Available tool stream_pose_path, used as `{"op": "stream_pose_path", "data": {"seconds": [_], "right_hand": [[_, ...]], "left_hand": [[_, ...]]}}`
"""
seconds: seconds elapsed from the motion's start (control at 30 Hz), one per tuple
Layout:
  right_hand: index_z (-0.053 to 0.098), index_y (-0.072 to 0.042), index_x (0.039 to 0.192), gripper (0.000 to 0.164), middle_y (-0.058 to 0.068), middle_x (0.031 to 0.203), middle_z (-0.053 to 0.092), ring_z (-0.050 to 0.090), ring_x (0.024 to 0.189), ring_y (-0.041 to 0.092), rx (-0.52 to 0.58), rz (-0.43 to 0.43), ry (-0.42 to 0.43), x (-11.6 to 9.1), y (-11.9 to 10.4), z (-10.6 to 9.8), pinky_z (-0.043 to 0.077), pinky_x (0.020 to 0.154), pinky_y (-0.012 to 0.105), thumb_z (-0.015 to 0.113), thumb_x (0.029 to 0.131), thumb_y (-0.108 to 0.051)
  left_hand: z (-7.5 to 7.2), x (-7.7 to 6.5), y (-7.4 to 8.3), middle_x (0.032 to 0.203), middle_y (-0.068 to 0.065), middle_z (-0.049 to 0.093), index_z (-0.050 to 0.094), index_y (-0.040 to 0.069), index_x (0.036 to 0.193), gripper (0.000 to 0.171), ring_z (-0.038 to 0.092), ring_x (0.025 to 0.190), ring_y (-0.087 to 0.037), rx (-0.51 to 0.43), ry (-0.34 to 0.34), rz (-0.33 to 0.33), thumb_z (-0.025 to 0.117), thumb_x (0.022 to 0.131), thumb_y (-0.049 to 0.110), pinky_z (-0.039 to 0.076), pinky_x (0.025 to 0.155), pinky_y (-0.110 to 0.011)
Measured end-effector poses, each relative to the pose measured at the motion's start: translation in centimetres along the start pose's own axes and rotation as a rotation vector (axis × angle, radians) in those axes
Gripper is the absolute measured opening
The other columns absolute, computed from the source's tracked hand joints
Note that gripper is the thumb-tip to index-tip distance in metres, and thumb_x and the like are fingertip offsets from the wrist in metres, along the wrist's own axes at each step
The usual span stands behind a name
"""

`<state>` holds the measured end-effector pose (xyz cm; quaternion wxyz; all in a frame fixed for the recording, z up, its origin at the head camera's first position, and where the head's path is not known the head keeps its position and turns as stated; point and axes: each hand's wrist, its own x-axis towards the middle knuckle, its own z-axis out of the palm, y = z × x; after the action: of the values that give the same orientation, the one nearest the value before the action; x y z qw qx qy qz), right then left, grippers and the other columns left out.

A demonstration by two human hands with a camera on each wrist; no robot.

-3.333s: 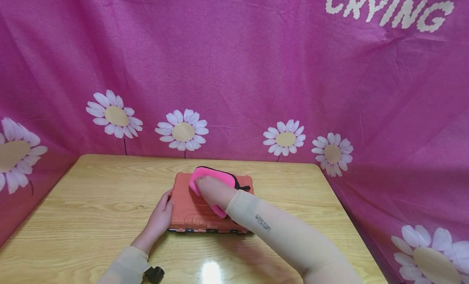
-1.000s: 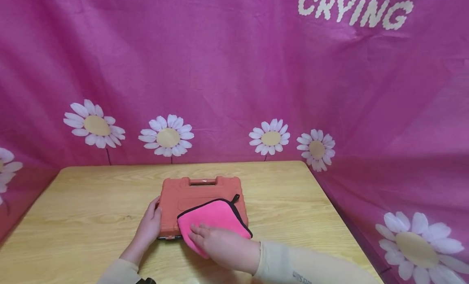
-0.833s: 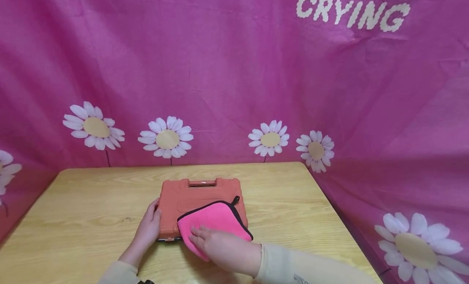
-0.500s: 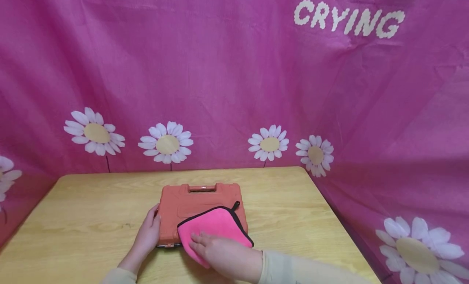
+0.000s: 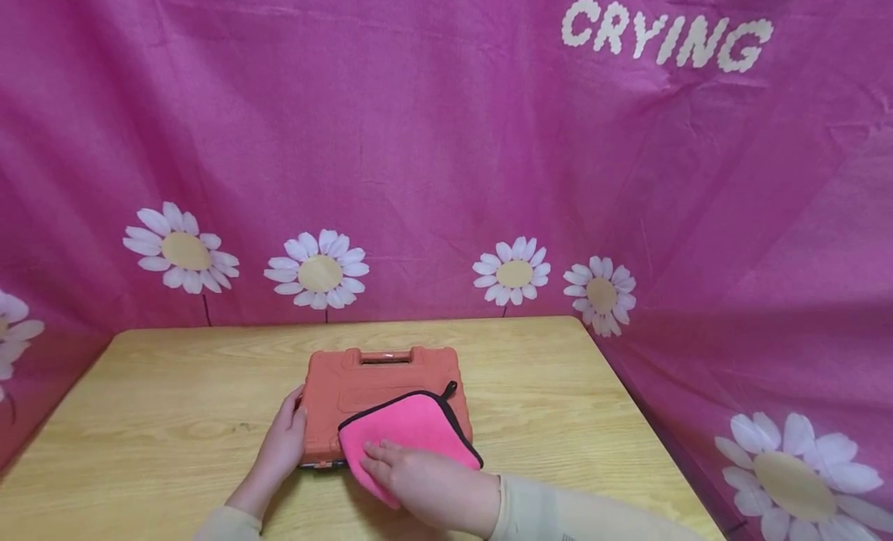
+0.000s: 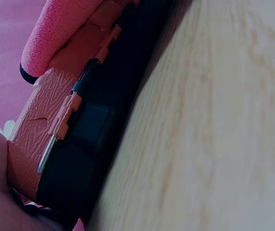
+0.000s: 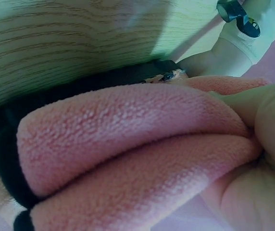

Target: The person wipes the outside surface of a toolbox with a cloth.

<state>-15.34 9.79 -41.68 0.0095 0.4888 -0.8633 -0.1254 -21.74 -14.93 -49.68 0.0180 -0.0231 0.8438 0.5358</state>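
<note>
An orange-red plastic tool case (image 5: 384, 378) lies flat on the wooden table, its moulded handle toward the far side. My left hand (image 5: 275, 444) holds the case at its left edge, some fingertips hidden beside it. In the left wrist view the dark lower half and hinged edge of the case (image 6: 89, 120) show close to that hand. Over the near right part of the lid lies a pink fleece cleaning cloth (image 5: 412, 421) with black trim and a small loop. My right hand (image 5: 432, 483) grips this cloth, which is folded between thumb and fingers in the right wrist view.
The light wooden table (image 5: 174, 401) extends around the case on all sides. A pink fabric backdrop (image 5: 418, 138) with printed daisies and white letters hangs behind and beside it.
My right hand has brought the cloth from the upper lid down to its near right part, uncovering the handle. Over the last half second both hands stay nearly still. The head view has shifted slightly.
</note>
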Motion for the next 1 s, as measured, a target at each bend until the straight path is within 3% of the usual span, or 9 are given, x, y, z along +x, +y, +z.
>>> {"op": "stream_pose_path", "data": {"seconds": [0.37, 1.0], "right_hand": [[0.054, -0.013, 0.150, 0.051, 0.000, 0.153, 0.055, 0.054, 0.139, 0.010, -0.059, 0.016, 0.059, 0.3, 0.5, -0.4, 0.048, 0.108, 0.019, 0.061, 0.100, -0.005], [0.057, -0.008, 0.147, 0.047, 0.004, 0.147, 0.061, 0.057, 0.137, 0.015, 0.123, 0.202, 0.011, 2.7, 4.7, -0.1, 0.048, 0.111, 0.024, 0.057, 0.101, 0.000]], "left_hand": [[-0.2, 0.1, 0.1, 0.164, -0.034, 0.020, 0.016, -0.005, 0.161, 0.054, 0.016, 0.154, -0.050, 0.016, 0.008, 0.004, 0.024, 0.112, 0.017, 0.015, 0.126, -0.062], [-0.2, 0.0, 0.2, 0.165, -0.033, 0.020, 0.016, -0.003, 0.162, 0.054, 0.016, 0.155, -0.049, -0.020, -0.004, 0.002, 0.025, 0.112, 0.016, 0.015, 0.126, -0.063]]}}
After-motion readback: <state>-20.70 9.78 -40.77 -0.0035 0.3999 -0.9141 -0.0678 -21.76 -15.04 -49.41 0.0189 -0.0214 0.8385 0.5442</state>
